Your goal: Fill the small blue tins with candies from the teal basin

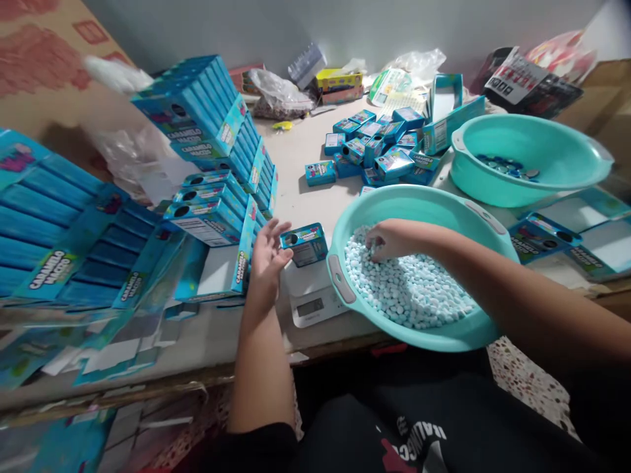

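My left hand [269,259] is open, palm turned toward a small blue candy box [304,244], its fingertips close to the box's left side. That box rests on a white kitchen scale [313,307] with a small grey display. My right hand [389,240] reaches into a turquoise basin [428,338] filled with small pale blue and white candies [414,295]. Its fingers are curled down among the candies, their tips partly hidden. The basin's left handle overhangs the scale's right edge.
Blue display cartons [197,118] are stacked on the left, with more candy boxes [394,161] piled behind the basin. A second turquoise basin [522,141] holds several small shiny pieces. Plastic bags [276,92] lie along the wall; an unfilled display tray [217,272] is beside my left hand.
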A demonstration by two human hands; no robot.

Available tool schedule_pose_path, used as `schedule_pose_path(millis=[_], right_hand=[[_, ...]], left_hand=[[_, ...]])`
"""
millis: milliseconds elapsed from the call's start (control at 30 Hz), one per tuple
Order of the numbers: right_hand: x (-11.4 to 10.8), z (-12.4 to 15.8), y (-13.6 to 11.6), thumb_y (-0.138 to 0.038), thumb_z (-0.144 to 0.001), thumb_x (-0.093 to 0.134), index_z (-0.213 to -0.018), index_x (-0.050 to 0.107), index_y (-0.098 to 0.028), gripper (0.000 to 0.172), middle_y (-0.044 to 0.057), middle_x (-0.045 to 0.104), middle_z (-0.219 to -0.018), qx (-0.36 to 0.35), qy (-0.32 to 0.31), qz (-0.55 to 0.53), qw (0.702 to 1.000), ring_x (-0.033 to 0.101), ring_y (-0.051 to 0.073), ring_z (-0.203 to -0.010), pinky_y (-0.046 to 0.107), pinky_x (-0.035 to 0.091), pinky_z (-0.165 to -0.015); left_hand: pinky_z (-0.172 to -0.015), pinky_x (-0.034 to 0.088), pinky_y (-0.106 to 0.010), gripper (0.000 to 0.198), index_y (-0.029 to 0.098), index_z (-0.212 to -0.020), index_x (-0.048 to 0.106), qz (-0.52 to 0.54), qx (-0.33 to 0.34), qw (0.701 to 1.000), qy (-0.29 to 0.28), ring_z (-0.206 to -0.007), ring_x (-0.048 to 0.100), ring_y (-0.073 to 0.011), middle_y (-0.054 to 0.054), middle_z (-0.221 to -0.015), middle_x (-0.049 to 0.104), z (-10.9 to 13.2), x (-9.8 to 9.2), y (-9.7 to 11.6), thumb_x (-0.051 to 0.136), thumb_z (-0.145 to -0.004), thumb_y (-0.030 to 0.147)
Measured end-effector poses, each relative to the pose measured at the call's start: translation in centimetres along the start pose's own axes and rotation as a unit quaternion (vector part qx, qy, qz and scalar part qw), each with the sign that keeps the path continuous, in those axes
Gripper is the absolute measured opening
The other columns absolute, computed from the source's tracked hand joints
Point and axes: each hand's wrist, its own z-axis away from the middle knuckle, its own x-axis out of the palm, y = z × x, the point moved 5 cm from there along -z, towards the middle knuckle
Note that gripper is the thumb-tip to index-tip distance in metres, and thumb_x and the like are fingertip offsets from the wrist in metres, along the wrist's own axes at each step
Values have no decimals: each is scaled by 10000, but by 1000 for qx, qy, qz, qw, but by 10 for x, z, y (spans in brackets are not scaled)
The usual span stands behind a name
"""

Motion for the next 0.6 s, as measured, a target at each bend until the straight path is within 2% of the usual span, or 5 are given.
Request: schedule_pose_path(millis=[100, 233, 333, 433, 600], right_hand=[[1, 0, 3, -262, -783, 744, -1031, 780, -194, 259, 60, 750, -977, -11, 7, 2, 1000, 638, 181, -821, 248, 387, -659], [0, -3, 10, -266, -796, 754, -990, 791, -193, 211, 43, 758, -936, -16, 28, 3, 999, 623, 159, -770, 247, 389, -656], [-4, -4, 13, -262, -795, 759, -990, 793, -175, 216, 50, 756, -903, -1, 48, 8, 999, 610, 159, -736, 255, 383, -637], [-9, -3, 13, -261, -801, 750, -986, 793, -159, 216, 57, 754, -872, 10, 64, 13, 998, 609, 164, -720, 261, 386, -636], [-17, 0, 12, -284, -814, 729, -958, 795, -167, 197, 58, 758, -871, 11, 86, 13, 996, 629, 181, -740, 277, 405, -657]], left_hand=[[-1146, 413, -419, 703, 287, -1400, 475, 57, 32, 997, 29, -1418, 444, -278, -98, -1435, 533, -1, -4, 5, 677, -789, 568], [-1156, 400, -448, 681, 294, -1364, 495, 62, 40, 995, 65, -1401, 463, -288, -96, -1396, 556, 0, -4, 9, 596, -814, 683], [-1129, 420, -445, 599, 272, -1291, 579, 96, 34, 992, 73, -1347, 518, -286, -87, -1307, 622, 1, -3, 9, 628, -824, 645], [-1111, 429, -385, 516, 249, -1222, 654, 120, 53, 987, 88, -1268, 585, -248, -72, -1215, 681, 1, -4, 8, 698, -810, 556], [-1074, 456, -343, 476, 241, -1216, 681, 121, 62, 987, 85, -1209, 624, -220, -70, -1188, 709, 2, -3, 5, 685, -836, 527]])
